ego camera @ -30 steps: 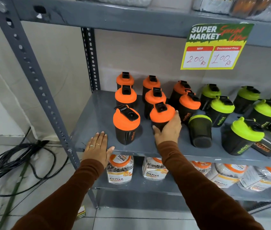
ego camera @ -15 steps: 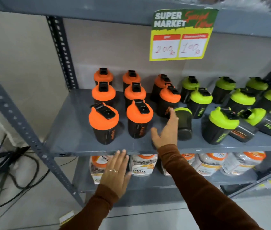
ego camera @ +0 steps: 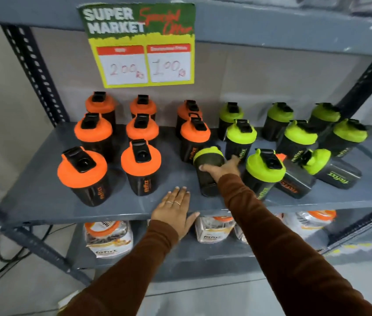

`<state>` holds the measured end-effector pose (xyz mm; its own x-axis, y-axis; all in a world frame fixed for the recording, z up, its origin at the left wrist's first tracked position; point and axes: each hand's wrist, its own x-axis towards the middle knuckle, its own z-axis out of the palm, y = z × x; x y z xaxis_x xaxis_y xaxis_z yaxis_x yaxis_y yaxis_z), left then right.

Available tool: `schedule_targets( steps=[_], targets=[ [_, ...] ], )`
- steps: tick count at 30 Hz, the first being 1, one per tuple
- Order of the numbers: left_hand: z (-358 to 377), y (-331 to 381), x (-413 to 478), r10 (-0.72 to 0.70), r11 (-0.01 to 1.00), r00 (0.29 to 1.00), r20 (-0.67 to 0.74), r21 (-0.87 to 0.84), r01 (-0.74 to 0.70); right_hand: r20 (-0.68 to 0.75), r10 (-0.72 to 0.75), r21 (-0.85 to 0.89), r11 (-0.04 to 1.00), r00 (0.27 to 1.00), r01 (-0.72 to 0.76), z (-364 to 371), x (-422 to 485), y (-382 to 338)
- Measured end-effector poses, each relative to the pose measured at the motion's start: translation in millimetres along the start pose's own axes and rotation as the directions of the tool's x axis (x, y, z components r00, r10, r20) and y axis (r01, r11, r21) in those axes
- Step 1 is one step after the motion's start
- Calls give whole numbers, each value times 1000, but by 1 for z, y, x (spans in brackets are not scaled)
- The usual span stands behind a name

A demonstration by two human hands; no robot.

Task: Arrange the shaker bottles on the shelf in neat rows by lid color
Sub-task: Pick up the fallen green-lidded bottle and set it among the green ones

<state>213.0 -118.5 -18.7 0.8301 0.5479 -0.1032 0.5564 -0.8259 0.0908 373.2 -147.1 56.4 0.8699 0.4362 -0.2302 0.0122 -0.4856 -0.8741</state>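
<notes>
**On the grey shelf, orange and green part ways**

On the shelf point(ego camera: 43, 197), orange-lidded shakers point(ego camera: 142, 156) stand ranked at left. The left hand point(ego camera: 173, 214) rests spread on the edge, apparently for balance, while the right hand point(ego camera: 220, 170), its grip closed around an upside-down green-lidded bottle point(ego camera: 207, 160), seems set to right it.

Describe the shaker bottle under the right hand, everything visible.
The shaker bottle is dark, translucent-looking plastic with a lime-green rim band and no flip-cap lid showing. It stands slightly tilted near the front of the grey shelf, between the orange-lidded and green-lidded groups. The right hand wraps its upper body.
</notes>
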Motion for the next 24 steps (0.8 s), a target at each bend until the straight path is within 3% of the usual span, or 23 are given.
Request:
schedule_targets(
  steps=[5,10,13,16,24],
  targets=[
    [1,0,1,-70,997,996,-55,35,72,-103,-307,138,938,946,319,-6,-29,3],
    [2,5,3,-78,994,992,-101,62,85,-262,-496,377,737,828,561,-41,-61,-8],
    [0,12,5,-89,994,985,-146,44,97,-342,-484,491,639,805,592,-76,-59,-25],
    [0,21,10,-84,995,986,-143,34,90,-467,-454,472,597,759,648,-118,-40,-31],
    [-4,58,23,-164,985,979,-123,36,170,-599,-221,322,813,769,484,-200,39,19]
  ],
)
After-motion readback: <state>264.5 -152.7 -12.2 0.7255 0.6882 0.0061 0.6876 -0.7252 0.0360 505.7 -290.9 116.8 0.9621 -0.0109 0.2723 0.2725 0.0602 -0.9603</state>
